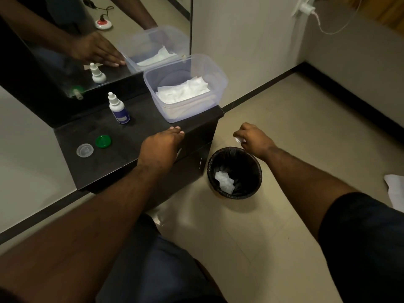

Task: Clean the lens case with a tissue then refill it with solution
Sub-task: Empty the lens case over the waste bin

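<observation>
A black-lined bin (235, 172) stands on the floor with crumpled tissue inside, and just above its rim the right hand (253, 138) curls its fingers round a small white wad (238, 140). The left hand (160, 145) lies flat, fingers straight, on the dark shelf (122, 154). Farther along sit a green cap (103, 141), a clear cap (85, 150), the solution bottle (118, 108) and a tub of tissues (185, 88).

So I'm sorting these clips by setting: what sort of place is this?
Probably a room at home, at a dressing or vanity shelf: a mirror stands behind a dark shelf, a lined waste bin sits on the tiled floor, and a charger is plugged into the wall.
</observation>
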The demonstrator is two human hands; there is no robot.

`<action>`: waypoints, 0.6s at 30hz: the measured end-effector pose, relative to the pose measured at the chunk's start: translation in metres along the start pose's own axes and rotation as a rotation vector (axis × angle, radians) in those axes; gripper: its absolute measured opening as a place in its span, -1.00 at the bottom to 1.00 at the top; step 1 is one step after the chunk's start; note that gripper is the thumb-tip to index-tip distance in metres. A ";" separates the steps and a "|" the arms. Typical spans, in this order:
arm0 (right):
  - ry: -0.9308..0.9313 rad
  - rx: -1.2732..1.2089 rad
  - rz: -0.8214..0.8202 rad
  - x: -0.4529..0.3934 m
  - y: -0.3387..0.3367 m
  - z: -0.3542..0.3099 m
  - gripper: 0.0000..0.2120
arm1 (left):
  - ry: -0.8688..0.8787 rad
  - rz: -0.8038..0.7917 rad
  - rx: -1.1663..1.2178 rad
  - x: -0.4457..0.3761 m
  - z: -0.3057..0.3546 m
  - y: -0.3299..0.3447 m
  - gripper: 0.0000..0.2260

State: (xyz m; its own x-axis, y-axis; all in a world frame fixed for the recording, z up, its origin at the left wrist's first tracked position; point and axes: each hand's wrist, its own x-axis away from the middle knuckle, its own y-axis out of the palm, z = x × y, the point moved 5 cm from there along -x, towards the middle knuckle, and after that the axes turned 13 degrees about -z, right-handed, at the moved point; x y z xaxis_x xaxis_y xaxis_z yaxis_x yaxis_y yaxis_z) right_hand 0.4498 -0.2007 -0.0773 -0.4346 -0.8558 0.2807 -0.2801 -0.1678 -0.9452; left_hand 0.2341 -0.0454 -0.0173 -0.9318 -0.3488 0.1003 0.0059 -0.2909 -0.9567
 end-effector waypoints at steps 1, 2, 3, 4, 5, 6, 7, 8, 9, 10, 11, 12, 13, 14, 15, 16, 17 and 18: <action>-0.010 0.015 0.026 0.001 -0.003 0.000 -0.65 | 0.002 0.002 -0.002 0.000 0.000 0.000 -0.63; -0.014 0.025 0.079 0.003 -0.008 0.001 -0.66 | 0.005 0.011 -0.001 0.000 0.000 0.000 -0.63; 0.000 0.009 0.154 0.004 -0.012 0.004 -0.67 | 0.004 0.017 0.003 0.000 0.000 0.000 -0.64; 0.039 -0.038 0.226 0.006 -0.014 0.007 -0.68 | 0.001 0.018 0.008 0.000 0.000 0.000 -0.64; 0.083 -0.091 0.261 0.007 -0.013 0.011 -0.69 | 0.002 0.022 0.013 0.000 0.000 -0.001 -0.63; 0.112 -0.119 0.237 0.007 -0.008 0.013 -0.69 | 0.005 0.025 0.019 0.001 -0.001 -0.001 -0.63; 0.136 -0.121 0.173 0.007 0.000 0.012 -0.70 | 0.009 0.022 0.021 0.001 -0.001 -0.001 -0.63; 0.161 -0.116 0.124 0.007 0.008 0.013 -0.69 | 0.014 0.013 0.022 0.001 -0.001 -0.002 -0.62; 0.195 -0.132 0.120 0.009 0.014 0.015 -0.68 | 0.018 0.004 0.024 0.001 -0.001 -0.001 -0.62; 0.236 -0.164 0.139 0.009 0.018 0.018 -0.66 | 0.023 0.003 0.029 0.001 -0.001 -0.002 -0.62; 0.278 -0.197 0.135 0.010 0.023 0.020 -0.64 | 0.021 0.003 0.031 0.002 -0.001 -0.003 -0.62; 0.319 -0.244 0.118 0.011 0.027 0.021 -0.62 | 0.018 0.000 0.028 0.002 -0.001 -0.004 -0.63; 0.357 -0.322 0.134 0.013 0.029 0.023 -0.60 | 0.019 -0.007 0.023 0.002 -0.001 -0.005 -0.63; 0.387 -0.445 0.201 0.014 0.028 0.022 -0.59 | 0.020 -0.015 0.018 0.002 -0.003 -0.006 -0.63; 0.419 -0.606 0.290 0.017 0.024 0.021 -0.60 | 0.023 -0.020 0.017 0.003 -0.004 -0.007 -0.63; 0.432 -0.761 0.383 0.024 0.019 0.018 -0.62 | 0.029 -0.025 0.022 0.002 -0.003 -0.007 -0.63; 0.423 -0.902 0.453 0.031 0.012 0.012 -0.63 | 0.031 -0.027 0.025 0.001 -0.003 -0.007 -0.65; 0.403 -1.055 0.499 0.036 0.007 0.004 -0.64 | 0.028 -0.024 0.030 0.000 -0.003 -0.007 -0.67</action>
State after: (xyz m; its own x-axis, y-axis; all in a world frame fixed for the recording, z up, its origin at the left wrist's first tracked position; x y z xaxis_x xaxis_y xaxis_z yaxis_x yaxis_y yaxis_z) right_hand 0.4349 -0.2347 -0.0746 -0.8724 -0.4695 0.1362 -0.4802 0.7708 -0.4186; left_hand 0.2325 -0.0404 -0.0111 -0.9417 -0.3161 0.1149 -0.0062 -0.3253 -0.9456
